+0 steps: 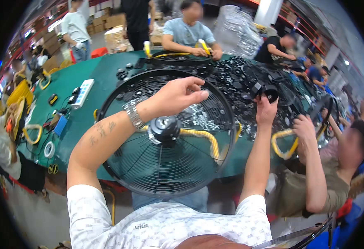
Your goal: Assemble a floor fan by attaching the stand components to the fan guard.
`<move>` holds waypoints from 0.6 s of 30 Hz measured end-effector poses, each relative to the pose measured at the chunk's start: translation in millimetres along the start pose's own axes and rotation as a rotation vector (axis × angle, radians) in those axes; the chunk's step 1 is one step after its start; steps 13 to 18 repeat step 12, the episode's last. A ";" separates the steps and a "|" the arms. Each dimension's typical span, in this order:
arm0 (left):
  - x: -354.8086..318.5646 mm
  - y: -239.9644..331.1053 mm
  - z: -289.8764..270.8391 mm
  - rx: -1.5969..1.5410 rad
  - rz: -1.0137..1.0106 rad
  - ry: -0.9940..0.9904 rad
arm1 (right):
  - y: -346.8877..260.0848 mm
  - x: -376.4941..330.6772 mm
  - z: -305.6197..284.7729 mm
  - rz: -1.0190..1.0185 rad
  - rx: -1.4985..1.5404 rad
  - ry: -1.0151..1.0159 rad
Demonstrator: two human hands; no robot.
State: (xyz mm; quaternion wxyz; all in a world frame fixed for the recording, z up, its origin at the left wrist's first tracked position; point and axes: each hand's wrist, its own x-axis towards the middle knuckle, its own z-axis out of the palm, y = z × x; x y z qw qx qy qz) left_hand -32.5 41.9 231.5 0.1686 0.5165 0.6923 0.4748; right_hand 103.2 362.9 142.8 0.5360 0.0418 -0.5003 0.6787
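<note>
In front of me a round black wire fan guard (159, 193) lies tilted at the table's near edge, with a black hub (164, 128) at its middle. My left hand (180, 97) is over the guard's upper part, thumb and fingers apart, with nothing visible in it. A watch (134, 114) circles that wrist. Farther right, my right hand (267, 110) grips a round black plastic part (269, 93) above the pile of black parts (240, 79). A yellow padded tube (202, 135) and loose silver screws (200, 118) show behind the guard's wires.
The green table (82, 133) bears a white power strip (82, 94), a blue box (60, 125) and a tape roll (49, 149) at left. Across it, a person (188, 33) handles another guard (177, 59). Close by at right, another person's hand (304, 126) is near a yellow tube (284, 143).
</note>
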 end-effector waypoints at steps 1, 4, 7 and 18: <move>13.1 3.9 8.5 -0.084 -0.005 -0.029 | -26.5 -3.8 11.7 -0.009 -0.070 -0.069; 41.8 18.1 50.4 -0.587 -0.089 0.008 | -66.9 -30.1 55.7 0.017 -0.288 -0.253; 57.9 26.9 81.2 -0.938 -0.098 -0.116 | -64.9 -55.7 92.2 0.045 -0.400 -0.454; 53.9 10.7 84.0 -0.528 -0.246 0.000 | -87.7 -74.3 80.2 0.089 -0.541 -0.195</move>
